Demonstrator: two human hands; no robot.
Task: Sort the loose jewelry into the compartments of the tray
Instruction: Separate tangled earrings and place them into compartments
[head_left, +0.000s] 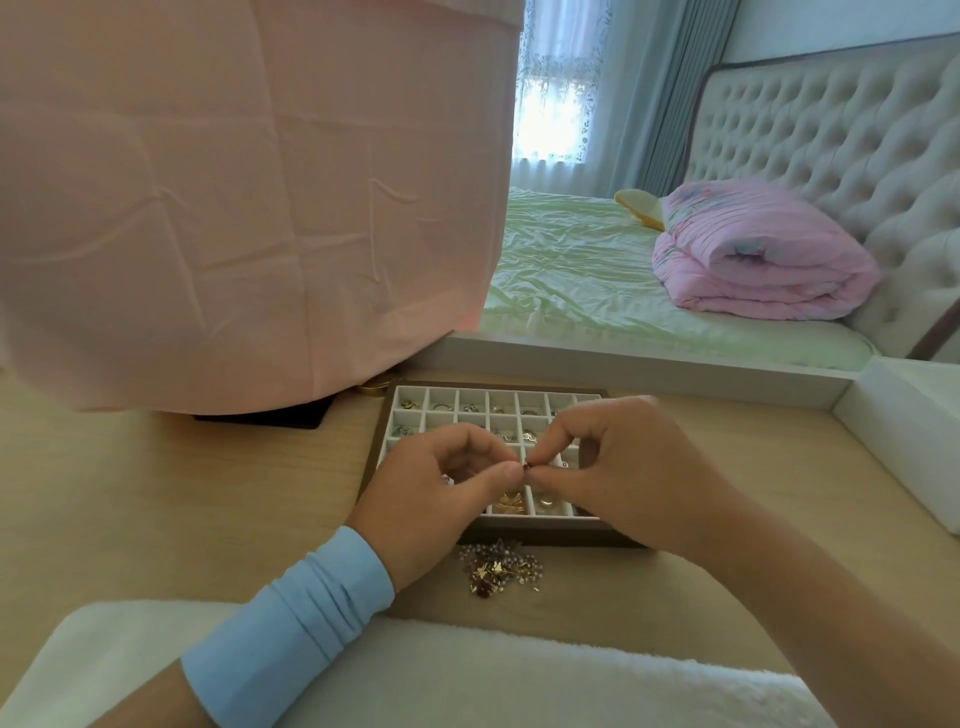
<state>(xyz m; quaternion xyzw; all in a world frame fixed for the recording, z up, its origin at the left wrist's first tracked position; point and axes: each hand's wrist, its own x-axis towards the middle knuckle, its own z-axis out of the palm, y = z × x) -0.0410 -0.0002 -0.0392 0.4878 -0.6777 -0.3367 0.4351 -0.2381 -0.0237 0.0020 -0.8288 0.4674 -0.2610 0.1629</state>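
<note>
Now both hands meet above the tray (545, 538), thumbs and fingertips pinching one small red-and-gold piece (527, 466) between them. The left hand (431, 499) grips it from 9 o'clock, the right hand (628, 478) from 3 o'clock. Several compartments already hold pieces. Loose jewelry (501, 569) lies heaped on the desk (156, 493), just beside the tray's front wall at 6 o'clock.
</note>
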